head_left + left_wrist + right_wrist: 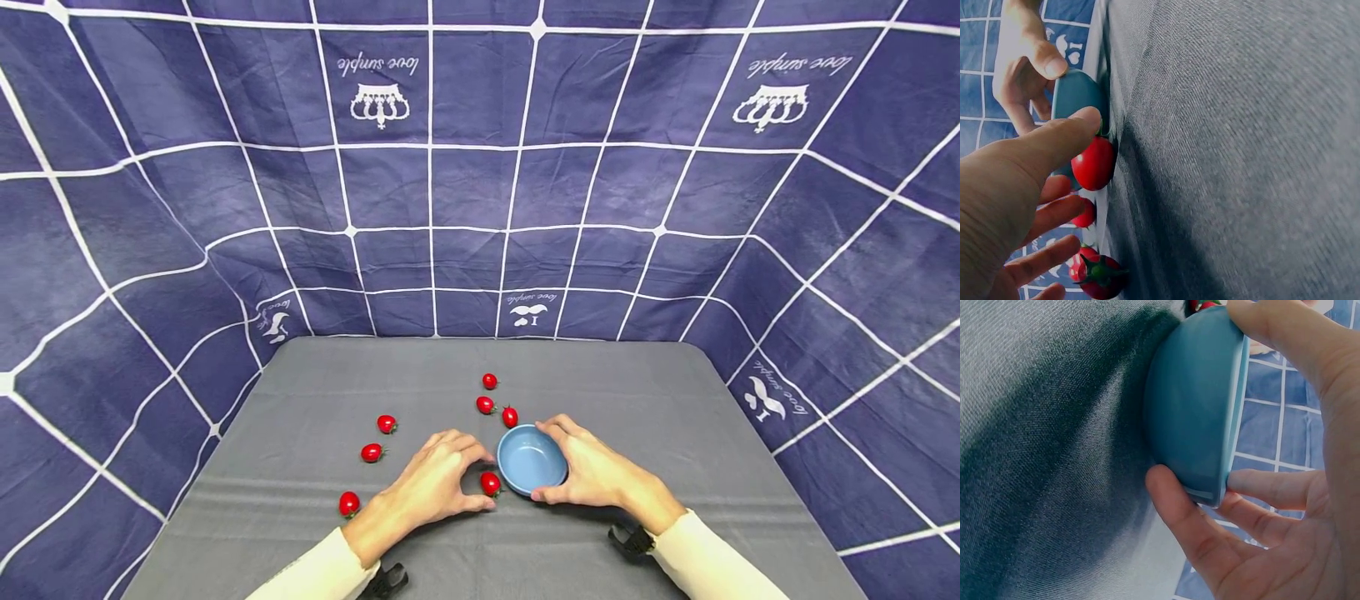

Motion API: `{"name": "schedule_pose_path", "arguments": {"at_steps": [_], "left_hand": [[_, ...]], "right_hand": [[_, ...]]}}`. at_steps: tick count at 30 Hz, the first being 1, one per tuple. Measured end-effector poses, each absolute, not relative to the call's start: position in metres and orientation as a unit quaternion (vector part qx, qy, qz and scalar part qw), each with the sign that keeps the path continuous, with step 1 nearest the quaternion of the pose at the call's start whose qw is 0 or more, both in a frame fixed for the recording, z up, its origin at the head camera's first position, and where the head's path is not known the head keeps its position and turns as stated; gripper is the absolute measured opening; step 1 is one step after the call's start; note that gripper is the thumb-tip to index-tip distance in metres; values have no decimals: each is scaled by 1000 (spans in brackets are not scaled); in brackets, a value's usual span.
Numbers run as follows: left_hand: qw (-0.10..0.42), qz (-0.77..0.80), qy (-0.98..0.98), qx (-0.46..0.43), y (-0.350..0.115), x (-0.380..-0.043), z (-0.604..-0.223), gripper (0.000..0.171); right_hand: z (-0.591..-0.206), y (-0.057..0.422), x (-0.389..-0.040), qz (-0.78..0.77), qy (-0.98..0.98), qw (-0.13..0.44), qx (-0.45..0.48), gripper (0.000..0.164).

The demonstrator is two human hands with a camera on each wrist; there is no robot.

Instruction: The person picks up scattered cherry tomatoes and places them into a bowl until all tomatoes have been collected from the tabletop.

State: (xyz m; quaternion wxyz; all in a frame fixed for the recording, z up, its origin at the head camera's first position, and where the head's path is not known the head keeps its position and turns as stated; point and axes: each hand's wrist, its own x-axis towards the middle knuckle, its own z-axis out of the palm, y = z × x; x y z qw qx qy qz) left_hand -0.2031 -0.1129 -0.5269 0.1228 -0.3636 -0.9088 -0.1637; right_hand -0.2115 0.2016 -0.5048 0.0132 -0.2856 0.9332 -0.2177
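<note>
A small blue bowl (531, 458) sits upright on the grey cloth, and nothing shows inside it. My right hand (596, 467) grips it from the right side, thumb on the near rim and fingers round the far side; the right wrist view shows the bowl (1194, 406) between them. Just left of the bowl lies a cherry tomato (491, 483) with a green stem. My left hand (438, 479) reaches around this tomato, thumb and fingers spread on either side with a gap. In the left wrist view the thumb passes close to the tomato (1093, 164); contact is unclear.
Beyond the bowl lie three more cherry tomatoes, the closest one (510, 417) near its rim. Three others, including one tomato (372, 452), are spread left of my left hand. Grey cloth (600, 375) covers the table, with a blue checked curtain (472, 192) behind and at both sides.
</note>
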Motion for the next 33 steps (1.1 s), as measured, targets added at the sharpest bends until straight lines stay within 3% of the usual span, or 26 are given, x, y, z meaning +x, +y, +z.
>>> {"name": "schedule_pose_path", "arguments": {"at_steps": [7,13,21,33], "left_hand": [[127,-152,-902,-384,-108,-206,-533,44],[101,-149,-908,-378,-107,-208,-534,32],[100,-152,-907,-378,-109,-209,-533,31],[144,-182,-894,-383,-115,-211,-525,31]], "right_hand": [[-507,204,-212,-213,934,9,-287,106],[-508,204,-212,-213,932,-2,-292,105],[-509,204,-213,-223,928,-7,-298,105],[-511,203,-214,-221,927,-19,-303,103]]}}
